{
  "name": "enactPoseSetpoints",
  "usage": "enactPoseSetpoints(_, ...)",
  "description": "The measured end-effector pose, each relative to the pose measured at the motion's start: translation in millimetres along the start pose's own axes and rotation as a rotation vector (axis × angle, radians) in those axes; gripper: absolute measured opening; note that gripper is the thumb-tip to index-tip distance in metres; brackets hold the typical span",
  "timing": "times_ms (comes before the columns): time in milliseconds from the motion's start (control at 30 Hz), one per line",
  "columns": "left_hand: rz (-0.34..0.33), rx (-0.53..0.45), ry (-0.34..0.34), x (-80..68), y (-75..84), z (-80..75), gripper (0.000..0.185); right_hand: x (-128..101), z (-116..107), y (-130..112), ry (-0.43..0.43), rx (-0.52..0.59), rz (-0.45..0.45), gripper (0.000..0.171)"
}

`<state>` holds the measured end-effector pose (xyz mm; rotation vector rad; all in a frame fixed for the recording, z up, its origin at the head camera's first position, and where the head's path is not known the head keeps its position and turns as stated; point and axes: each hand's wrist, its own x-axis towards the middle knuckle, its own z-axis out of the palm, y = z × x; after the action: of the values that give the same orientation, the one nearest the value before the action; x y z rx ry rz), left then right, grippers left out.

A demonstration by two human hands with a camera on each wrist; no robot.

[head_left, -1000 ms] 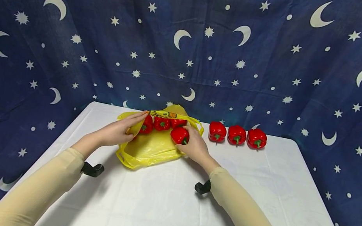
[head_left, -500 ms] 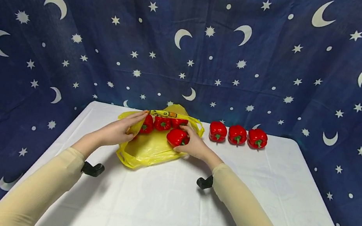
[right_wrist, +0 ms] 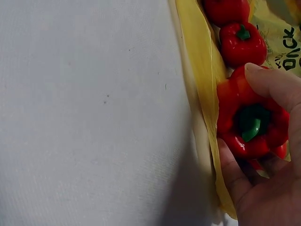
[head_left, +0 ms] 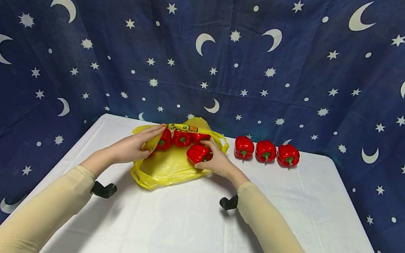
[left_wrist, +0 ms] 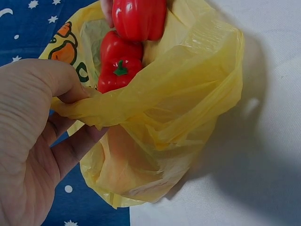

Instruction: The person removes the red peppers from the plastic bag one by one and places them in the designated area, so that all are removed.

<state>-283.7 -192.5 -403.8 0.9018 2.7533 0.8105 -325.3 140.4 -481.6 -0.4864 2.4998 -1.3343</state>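
Observation:
A yellow plastic bag (head_left: 168, 169) lies with its mouth spread toward me on the white table. My left hand (head_left: 132, 144) pinches the bag's left edge between thumb and fingers, as the left wrist view shows. Inside the mouth, my right hand (head_left: 218, 161) grips a red bell pepper (right_wrist: 228, 113) with a green stem, thumb on one side and fingers on the other. Behind it in the bag sit several more red bell peppers, among them one at the middle (head_left: 182, 138) and one at the left (head_left: 165, 139).
Three red bell peppers stand in a row right of the bag: a near one (head_left: 244, 147), a middle one (head_left: 265, 151) and an end one (head_left: 288, 155). A dark blue cloth (head_left: 210, 74) with moons and stars hangs behind the white table (head_left: 177, 233).
My right hand has shifted the gripped bell pepper slightly left and toward me inside the bag, then held still over the last half second. The left hand keeps its place.

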Motion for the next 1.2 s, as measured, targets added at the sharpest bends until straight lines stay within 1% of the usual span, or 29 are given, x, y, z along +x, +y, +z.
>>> enactPoseSetpoints(133,-0.007,-0.004,0.001,0.7,0.6,0.8,0.086,-1.3,0.0,2.8,0.007,0.038,-0.008,0.086)
enactPoseSetpoints(300,-0.014,-0.007,0.001,-0.2,0.4,0.9,0.087,-6.2,-1.4,1.1,-0.002,0.080,-0.040,0.082)
enactPoseSetpoints(467,-0.002,-0.008,0.004,-0.4,-0.3,0.1,0.087,-14.7,-7.1,-4.7,-0.020,0.122,-0.033,0.081)
enactPoseSetpoints(667,0.003,-0.010,0.009,0.1,-0.9,-0.3,0.087,-25.8,-15.4,-11.3,-0.017,0.130,-0.054,0.079)
enactPoseSetpoints(867,0.016,-0.003,0.007,-0.7,-2.6,0.9,0.086,-34.6,-23.2,-11.9,-0.015,0.141,-0.061,0.079)
enactPoseSetpoints(967,0.009,0.001,0.008,-0.4,-2.6,1.4,0.086,-39.7,-30.5,-11.9,-0.010,0.125,-0.069,0.079)
enactPoseSetpoints(1067,0.018,0.003,0.014,0.1,-2.7,1.6,0.086,-45.6,-41.8,-11.1,-0.001,0.119,-0.085,0.079)
enactPoseSetpoints(1200,0.025,0.007,0.019,1.6,-2.5,1.9,0.086,-55.1,-63.2,-8.0,0.018,0.166,-0.104,0.080)
